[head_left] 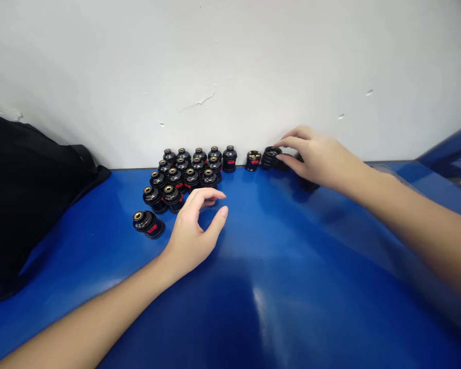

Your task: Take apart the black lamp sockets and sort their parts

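Observation:
My left hand (195, 230) hovers over the blue table, fingers curved and thumb apart, with nothing in it. Just beyond it stands a cluster of several black lamp holders (174, 177) with brass-coloured top holes and red marks. One lamp holder (149, 224) stands apart, left of this hand. By the wall, my right hand (311, 156) reaches down at the right rim of a black threaded ring-shaped part (269, 158), thumb and fingers apart. More black parts (309, 184) lie under that hand, mostly hidden. Left of the ring sits a black socket core (253, 160) with brass contacts and a red mark.
A white wall (230, 77) with small dents rises behind the blue table (284, 287). Black cloth or a bag (26, 195) covers the left side. At the far right are a blue bar (445, 141) and a clear, flat item under my right forearm, hard to make out.

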Tool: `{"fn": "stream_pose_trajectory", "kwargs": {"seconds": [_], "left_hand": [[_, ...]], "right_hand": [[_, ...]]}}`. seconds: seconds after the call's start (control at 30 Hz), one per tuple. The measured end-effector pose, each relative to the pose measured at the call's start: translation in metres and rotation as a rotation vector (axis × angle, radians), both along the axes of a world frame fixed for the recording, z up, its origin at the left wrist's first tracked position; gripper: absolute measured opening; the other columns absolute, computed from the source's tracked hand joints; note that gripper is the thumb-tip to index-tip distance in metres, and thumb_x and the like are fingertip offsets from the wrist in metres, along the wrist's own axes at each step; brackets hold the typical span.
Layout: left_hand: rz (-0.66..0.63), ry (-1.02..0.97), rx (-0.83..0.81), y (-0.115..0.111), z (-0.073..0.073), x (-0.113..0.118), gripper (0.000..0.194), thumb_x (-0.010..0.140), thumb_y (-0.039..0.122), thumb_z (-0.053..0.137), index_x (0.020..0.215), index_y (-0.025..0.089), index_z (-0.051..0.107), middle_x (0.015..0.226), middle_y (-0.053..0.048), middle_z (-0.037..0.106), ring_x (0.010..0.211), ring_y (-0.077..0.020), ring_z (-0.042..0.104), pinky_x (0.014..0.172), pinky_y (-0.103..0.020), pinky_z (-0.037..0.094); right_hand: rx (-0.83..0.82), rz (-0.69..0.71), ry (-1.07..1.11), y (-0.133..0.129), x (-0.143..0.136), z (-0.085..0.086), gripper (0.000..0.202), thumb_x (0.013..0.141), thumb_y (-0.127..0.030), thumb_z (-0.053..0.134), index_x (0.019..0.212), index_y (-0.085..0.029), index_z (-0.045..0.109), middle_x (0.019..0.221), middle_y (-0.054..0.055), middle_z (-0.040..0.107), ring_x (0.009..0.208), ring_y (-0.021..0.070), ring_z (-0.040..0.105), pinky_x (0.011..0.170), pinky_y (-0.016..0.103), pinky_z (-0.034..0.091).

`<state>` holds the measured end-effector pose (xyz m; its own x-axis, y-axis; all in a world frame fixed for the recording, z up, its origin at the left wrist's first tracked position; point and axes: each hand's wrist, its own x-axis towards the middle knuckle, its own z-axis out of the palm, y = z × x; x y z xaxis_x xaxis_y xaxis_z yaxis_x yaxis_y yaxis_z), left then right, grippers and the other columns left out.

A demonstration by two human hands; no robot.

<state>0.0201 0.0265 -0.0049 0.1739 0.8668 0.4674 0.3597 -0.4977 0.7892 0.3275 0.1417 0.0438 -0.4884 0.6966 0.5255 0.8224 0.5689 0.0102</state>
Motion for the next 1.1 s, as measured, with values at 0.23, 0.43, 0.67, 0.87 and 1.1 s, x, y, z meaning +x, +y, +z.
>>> {"fn": "stream_pose_trajectory", "kwargs": {"seconds": [0.23, 0.43, 0.67, 0.87, 1.1], "left_hand": [[0.029, -0.004, 0.039, 0.001, -0.001, 0.0, 0.018, 0.102, 0.023, 0.066, 0.119, 0.025, 0.065, 0.125, -0.008, 0.068, 0.121, -0.024, 0.067, 0.111, -0.045, 0.056], [0.035, -0.006, -0.001, 0.001, -0.001, -0.001, 0.021, 0.101, 0.022, 0.067, 0.122, 0.025, 0.064, 0.127, -0.008, 0.068, 0.122, -0.0242, 0.068, 0.114, -0.046, 0.054], [0.02, -0.011, 0.008, 0.0, 0.0, -0.001, 0.02, 0.101, 0.021, 0.066, 0.121, 0.024, 0.063, 0.125, -0.008, 0.068, 0.12, -0.0229, 0.068, 0.111, -0.043, 0.056], [0.028, -0.011, -0.011, -0.001, 0.0, -0.001, 0.021, 0.1, 0.021, 0.066, 0.121, 0.024, 0.063, 0.126, -0.008, 0.069, 0.12, -0.0235, 0.069, 0.112, -0.045, 0.055], [0.02, -0.016, -0.028, 0.001, -0.002, 0.0, 0.021, 0.1, 0.021, 0.066, 0.121, 0.023, 0.064, 0.125, -0.008, 0.069, 0.116, -0.023, 0.071, 0.109, -0.045, 0.056]], "right_hand": [[-0.03, 0.213, 0.077, -0.007, -0.034, 0.004, 0.036, 0.106, -0.026, 0.051, 0.134, -0.016, 0.072, 0.135, 0.018, 0.072, 0.124, 0.0324, 0.07, 0.11, 0.051, 0.057], [-0.085, 0.291, 0.06, 0.001, -0.075, -0.008, 0.048, 0.106, -0.016, 0.044, 0.152, -0.01, 0.059, 0.159, 0.02, 0.06, 0.145, 0.0317, 0.059, 0.121, 0.054, 0.049], [-0.07, 0.292, 0.119, -0.001, -0.094, -0.009, 0.043, 0.101, -0.007, 0.048, 0.14, -0.009, 0.068, 0.145, 0.023, 0.07, 0.135, 0.0338, 0.065, 0.115, 0.055, 0.051], [-0.112, 0.263, 0.274, -0.014, -0.094, 0.004, 0.021, 0.095, -0.01, 0.061, 0.11, -0.015, 0.075, 0.113, 0.015, 0.079, 0.11, 0.0302, 0.072, 0.101, 0.046, 0.056], [-0.298, 0.294, 0.551, -0.034, -0.085, -0.003, 0.011, 0.094, -0.015, 0.066, 0.101, -0.021, 0.072, 0.108, 0.009, 0.079, 0.102, 0.0269, 0.077, 0.098, 0.046, 0.062]]}}
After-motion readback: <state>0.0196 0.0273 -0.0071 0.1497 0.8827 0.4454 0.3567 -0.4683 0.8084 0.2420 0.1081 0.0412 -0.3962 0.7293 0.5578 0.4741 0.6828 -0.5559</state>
